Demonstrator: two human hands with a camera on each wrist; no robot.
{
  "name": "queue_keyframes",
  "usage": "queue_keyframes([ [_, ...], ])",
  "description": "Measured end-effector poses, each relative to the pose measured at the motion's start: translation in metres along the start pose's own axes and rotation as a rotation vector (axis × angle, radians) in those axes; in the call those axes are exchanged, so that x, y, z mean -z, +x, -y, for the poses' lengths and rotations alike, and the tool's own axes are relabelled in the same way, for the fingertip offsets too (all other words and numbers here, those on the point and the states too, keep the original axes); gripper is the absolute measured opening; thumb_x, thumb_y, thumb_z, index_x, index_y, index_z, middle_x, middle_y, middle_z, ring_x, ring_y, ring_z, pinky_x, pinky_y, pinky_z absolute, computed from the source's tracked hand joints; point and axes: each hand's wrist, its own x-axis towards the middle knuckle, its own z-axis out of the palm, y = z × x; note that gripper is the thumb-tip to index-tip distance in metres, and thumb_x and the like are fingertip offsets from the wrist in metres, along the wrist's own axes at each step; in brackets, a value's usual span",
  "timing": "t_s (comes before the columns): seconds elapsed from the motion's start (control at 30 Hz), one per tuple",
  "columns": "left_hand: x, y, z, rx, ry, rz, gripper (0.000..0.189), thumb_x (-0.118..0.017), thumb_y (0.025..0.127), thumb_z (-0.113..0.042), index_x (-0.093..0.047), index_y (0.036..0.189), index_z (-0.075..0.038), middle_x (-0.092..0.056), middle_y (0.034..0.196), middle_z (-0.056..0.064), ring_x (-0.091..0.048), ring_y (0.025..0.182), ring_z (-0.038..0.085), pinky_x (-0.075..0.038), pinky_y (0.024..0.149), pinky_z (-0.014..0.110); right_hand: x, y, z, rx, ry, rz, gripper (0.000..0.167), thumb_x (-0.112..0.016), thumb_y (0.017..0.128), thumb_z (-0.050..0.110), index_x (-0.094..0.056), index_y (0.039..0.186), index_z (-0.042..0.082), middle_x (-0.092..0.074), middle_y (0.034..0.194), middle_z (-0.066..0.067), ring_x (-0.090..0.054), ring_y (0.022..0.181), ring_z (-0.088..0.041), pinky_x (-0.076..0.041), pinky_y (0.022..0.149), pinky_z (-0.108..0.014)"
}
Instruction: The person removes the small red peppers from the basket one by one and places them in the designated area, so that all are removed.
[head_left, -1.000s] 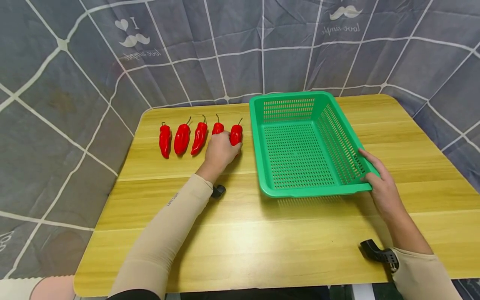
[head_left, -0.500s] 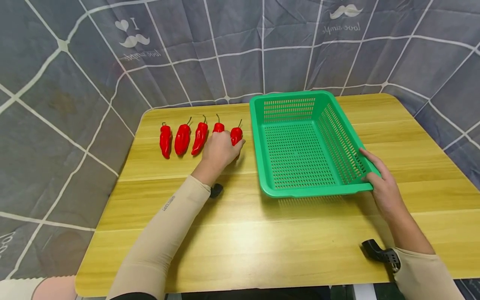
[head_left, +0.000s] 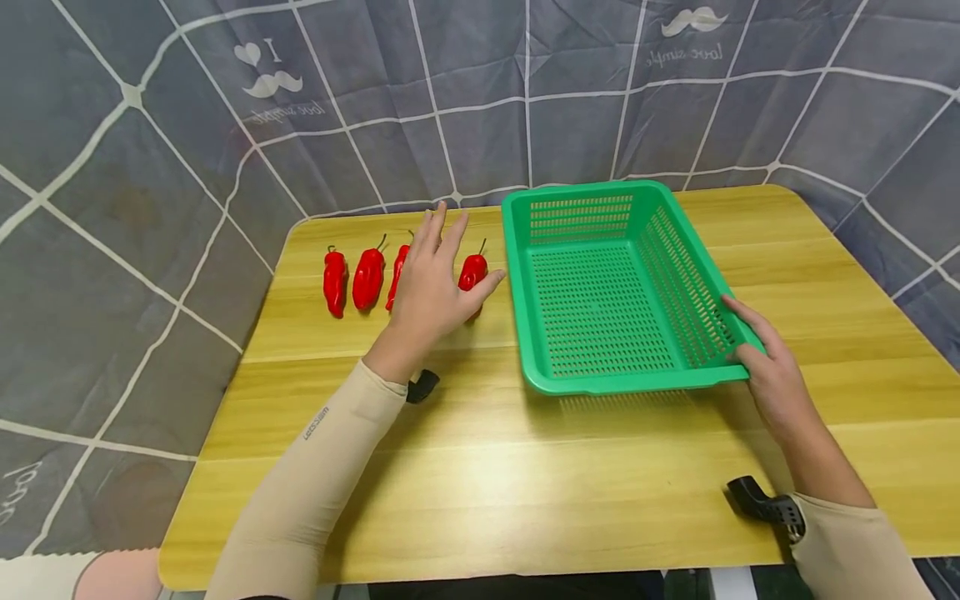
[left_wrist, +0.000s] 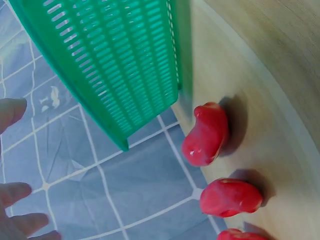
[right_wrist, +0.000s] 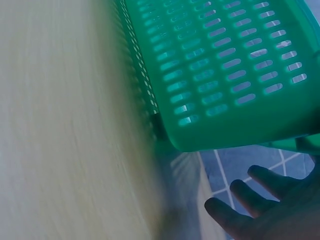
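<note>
Several red peppers (head_left: pixel 368 279) with curved stems lie in a row on the left of the table. My left hand (head_left: pixel 427 292) is raised over the right part of this row, fingers spread and nothing held; it hides part of the row. The rightmost pepper (head_left: pixel 472 272) shows beside its thumb, and the left wrist view has that thumb and the fingertips apart from the peppers (left_wrist: pixel 206 135). To the right, a green slotted plastic basket (head_left: pixel 600 385) holds nothing. My right hand (head_left: pixel 772 375) grips its near right corner, thumb over the rim; several other fingers (right_wrist: pixel 250 197) extend outside the wall.
The wooden table (head_left: pixel 540 492) has a rounded back edge against a grey checked cloth (head_left: pixel 480 75). A black wrist mount (head_left: pixel 757 504) juts from the right wrist close above the tabletop, another (head_left: pixel 422 386) from the left.
My left hand was curled down at the two rightmost peppers; it has lifted and spread its fingers. The peppers stay in place. My right hand still grips the basket, which has not moved.
</note>
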Motion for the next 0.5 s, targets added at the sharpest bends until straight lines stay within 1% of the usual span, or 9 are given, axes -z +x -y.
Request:
queue_keyframes([
  [0.1, 0.003, -0.004, 0.000, -0.078, 0.056, -0.074, 0.084, -0.065, 0.091, -0.056, -0.036, 0.157, -0.013, -0.021, 0.165, 0.014, -0.010, 0.153, 0.030, -0.009, 0.121, 0.047, -0.001, 0.000, 0.001, -0.003, -0.046, 0.004, 0.071, -0.033, 0.095, -0.008, -0.033, 0.159, 0.023, -0.021, 0.162, -0.006, -0.028, 0.133, -0.022, -0.033, 0.087, -0.016],
  [0.13, 0.004, -0.006, 0.000, -0.103, 0.071, -0.095, 0.084, -0.065, 0.090, -0.055, -0.037, 0.157, -0.013, -0.022, 0.164, 0.016, -0.010, 0.153, 0.030, -0.008, 0.121, 0.046, -0.001, -0.001, 0.001, -0.005, -0.052, 0.005, 0.070, -0.033, 0.096, -0.007, -0.033, 0.159, 0.023, -0.021, 0.161, -0.006, -0.030, 0.131, -0.023, -0.034, 0.087, -0.016],
  [0.2, 0.006, -0.009, 0.000, -0.141, 0.102, -0.131, 0.083, -0.066, 0.090, -0.055, -0.038, 0.157, -0.013, -0.023, 0.164, 0.017, -0.012, 0.152, 0.033, -0.007, 0.121, 0.045, 0.000, -0.002, 0.002, -0.016, -0.119, 0.000, 0.069, -0.034, 0.097, -0.004, -0.032, 0.160, 0.025, -0.022, 0.161, -0.007, -0.034, 0.126, -0.023, -0.035, 0.084, -0.016],
  [0.3, 0.010, -0.012, -0.003, -0.172, 0.138, -0.154, 0.083, -0.066, 0.090, -0.055, -0.038, 0.157, -0.014, -0.024, 0.163, 0.018, -0.013, 0.151, 0.036, -0.006, 0.121, 0.047, 0.004, -0.003, 0.004, -0.050, -0.242, -0.014, 0.066, -0.036, 0.099, 0.003, -0.031, 0.160, 0.029, -0.023, 0.162, -0.012, -0.038, 0.116, -0.025, -0.037, 0.079, -0.017],
  [0.33, 0.012, -0.013, -0.003, -0.179, 0.154, -0.154, 0.083, -0.065, 0.090, -0.055, -0.038, 0.157, -0.014, -0.024, 0.163, 0.018, -0.013, 0.151, 0.036, -0.005, 0.121, 0.048, 0.006, -0.003, 0.005, -0.058, -0.284, -0.023, 0.065, -0.038, 0.100, 0.005, -0.031, 0.160, 0.030, -0.023, 0.163, -0.012, -0.038, 0.119, -0.026, -0.035, 0.079, -0.018],
  [0.4, 0.016, -0.015, -0.004, -0.187, 0.182, -0.146, 0.084, -0.064, 0.090, -0.056, -0.037, 0.157, -0.014, -0.023, 0.163, 0.019, -0.012, 0.151, 0.037, -0.004, 0.121, 0.048, 0.008, -0.004, 0.007, -0.061, -0.346, -0.038, 0.063, -0.040, 0.100, 0.009, -0.032, 0.159, 0.031, -0.021, 0.164, -0.013, -0.037, 0.128, -0.029, -0.033, 0.080, -0.018],
  [0.43, 0.019, -0.016, -0.005, -0.187, 0.192, -0.138, 0.084, -0.064, 0.090, -0.057, -0.036, 0.158, -0.015, -0.022, 0.163, 0.019, -0.011, 0.152, 0.037, -0.002, 0.121, 0.048, 0.009, -0.004, 0.008, -0.054, -0.366, -0.046, 0.063, -0.041, 0.100, 0.011, -0.032, 0.159, 0.031, -0.019, 0.165, -0.012, -0.033, 0.136, -0.030, -0.034, 0.084, -0.018],
  [0.47, 0.021, -0.017, -0.005, -0.189, 0.205, -0.133, 0.084, -0.063, 0.091, -0.057, -0.036, 0.158, -0.015, -0.021, 0.164, 0.018, -0.011, 0.152, 0.037, -0.001, 0.121, 0.048, 0.009, -0.004, 0.009, -0.042, -0.385, -0.055, 0.062, -0.043, 0.100, 0.011, -0.033, 0.159, 0.030, -0.018, 0.166, -0.011, -0.028, 0.142, -0.030, -0.034, 0.091, -0.018],
  [0.5, 0.024, -0.018, -0.005, -0.187, 0.215, -0.129, 0.084, -0.063, 0.091, -0.058, -0.035, 0.158, -0.015, -0.021, 0.164, 0.018, -0.009, 0.152, 0.036, -0.001, 0.121, 0.048, 0.009, -0.005, 0.010, -0.028, -0.398, -0.062, 0.062, -0.044, 0.101, 0.012, -0.034, 0.159, 0.029, -0.016, 0.166, -0.009, -0.020, 0.148, -0.029, -0.032, 0.098, -0.019],
])
